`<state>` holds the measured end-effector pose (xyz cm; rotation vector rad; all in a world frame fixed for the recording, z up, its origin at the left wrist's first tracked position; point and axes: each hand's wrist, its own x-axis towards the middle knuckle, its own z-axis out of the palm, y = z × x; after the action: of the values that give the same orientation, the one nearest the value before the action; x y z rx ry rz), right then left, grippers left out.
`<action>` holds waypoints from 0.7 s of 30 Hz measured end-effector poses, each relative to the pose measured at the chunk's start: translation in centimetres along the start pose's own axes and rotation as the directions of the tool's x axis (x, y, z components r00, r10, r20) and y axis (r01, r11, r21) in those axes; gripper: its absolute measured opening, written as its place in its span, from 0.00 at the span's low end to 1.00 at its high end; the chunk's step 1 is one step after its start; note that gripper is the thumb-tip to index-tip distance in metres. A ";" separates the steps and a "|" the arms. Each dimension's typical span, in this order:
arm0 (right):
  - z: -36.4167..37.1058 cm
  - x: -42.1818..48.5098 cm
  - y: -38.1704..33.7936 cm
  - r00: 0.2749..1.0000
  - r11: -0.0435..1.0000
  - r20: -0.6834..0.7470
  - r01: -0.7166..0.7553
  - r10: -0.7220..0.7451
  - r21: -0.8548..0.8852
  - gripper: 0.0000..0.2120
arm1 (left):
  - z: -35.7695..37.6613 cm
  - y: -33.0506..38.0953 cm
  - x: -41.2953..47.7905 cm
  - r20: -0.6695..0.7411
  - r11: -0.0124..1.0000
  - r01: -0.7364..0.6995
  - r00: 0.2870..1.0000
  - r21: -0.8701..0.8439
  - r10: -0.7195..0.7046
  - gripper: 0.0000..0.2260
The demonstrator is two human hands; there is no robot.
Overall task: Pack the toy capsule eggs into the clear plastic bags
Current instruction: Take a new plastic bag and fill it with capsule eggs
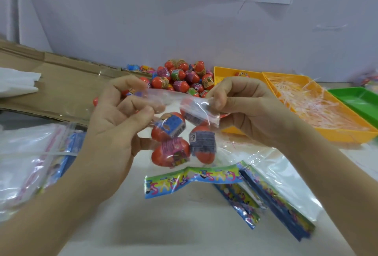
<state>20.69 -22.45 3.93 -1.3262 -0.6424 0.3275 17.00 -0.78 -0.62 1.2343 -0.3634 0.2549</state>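
Clear plastic is stretched between the two hands: a clear plastic bag (173, 98) held up off the white table (184, 225) by its open top edge. The left hand (120, 118) has its fingers curled and pinches one side of the mouth between thumb and fingertips. The right hand (247, 108) pinches the other side, with the thumb pressing a folded bit of film against the forefinger. Red capsule eggs (169, 153), four that I can count, hang inside the bag just below and between both sets of fingers. They are bunched together, each wrapped in a printed band, and one sits high, right under the right thumb. The bag's bright header strip (192, 180) dangles at the bottom, beneath the eggs.

Beyond the fingertips, near the wall, lies a loose pile of eggs (182, 77) next to a sheet of brown cardboard (61, 83). Past the right knuckles stand a small yellow tray (223, 71), a larger yellow tray (347, 135) full of shredded paper strips (306, 102), and a green tray (358, 100). Under the right wrist lie more bags with printed headers (272, 196), and outside the left wrist is a heap of clear bags (26, 163).
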 end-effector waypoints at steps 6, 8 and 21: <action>-0.2 0.0 0.2 0.996 0.998 -0.054 -0.066 0.065 -0.019 0.12 | -0.2 0.4 0.2 0.045 0.995 0.019 0.999 0.102 -0.023 0.23; -0.2 0.0 0.3 0.996 0.997 -0.047 -0.072 0.072 0.009 0.09 | 0.0 0.6 0.1 0.055 0.997 0.052 0.997 0.054 -0.055 0.20; 0.2 0.4 1.1 0.972 0.979 -0.129 -0.183 0.194 0.095 0.20 | 0.7 0.6 0.0 -0.173 0.983 0.161 0.974 0.086 -0.144 0.11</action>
<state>21.03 -21.81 3.01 -1.3207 -0.3834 0.4083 16.69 -1.25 0.05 1.3216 -0.1119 0.2434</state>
